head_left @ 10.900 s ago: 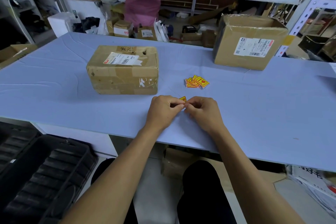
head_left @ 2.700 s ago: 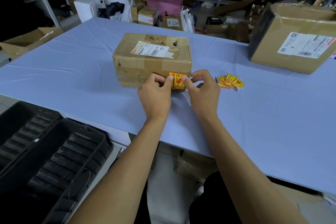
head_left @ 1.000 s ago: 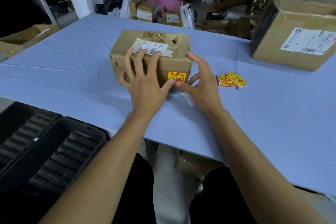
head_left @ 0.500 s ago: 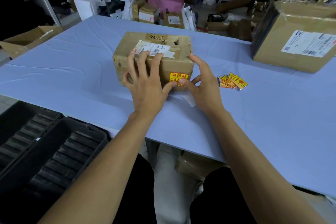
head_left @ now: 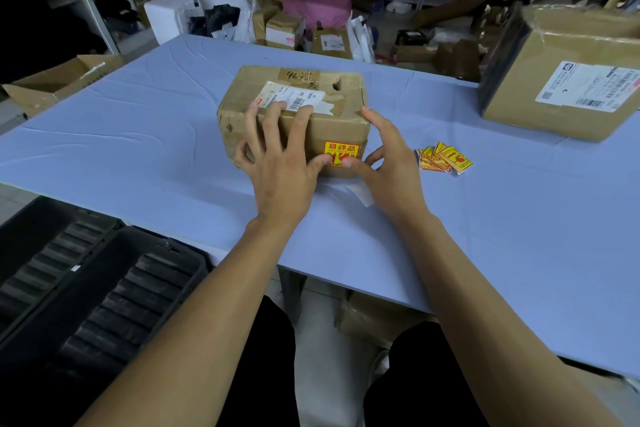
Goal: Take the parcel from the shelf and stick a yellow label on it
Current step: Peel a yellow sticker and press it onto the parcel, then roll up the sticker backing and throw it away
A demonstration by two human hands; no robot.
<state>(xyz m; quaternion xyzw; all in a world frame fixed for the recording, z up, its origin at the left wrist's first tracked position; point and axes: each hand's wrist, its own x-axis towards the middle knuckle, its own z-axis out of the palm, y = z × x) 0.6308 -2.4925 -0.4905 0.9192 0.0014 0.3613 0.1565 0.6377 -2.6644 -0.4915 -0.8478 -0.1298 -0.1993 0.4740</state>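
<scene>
The brown cardboard parcel point(head_left: 341, 126) stands on the blue table point(head_left: 138, 135), a white shipping slip on its top. A yellow label point(head_left: 341, 150) with red print is stuck on its front face, low and to the right. My left hand point(head_left: 280, 166) lies spread flat on the front face; its fingertips reach the top edge and its thumb touches the label's lower left. My right hand point(head_left: 391, 170) sits at the parcel's right corner, fingers apart, index finger on the upper edge, thumb against the label's lower right.
A small pile of spare yellow labels point(head_left: 443, 159) lies just right of my right hand. A white backing slip point(head_left: 360, 192) lies under it. A bigger carton point(head_left: 561, 80) stands at the far right. A black plastic crate point(head_left: 86, 305) sits below the table's near-left edge.
Earlier both hands peeled a label and pressed it on the parcel's front. Over the last second my hands stay on the parcel; the thumbs shift slightly along the label's lower edge.
</scene>
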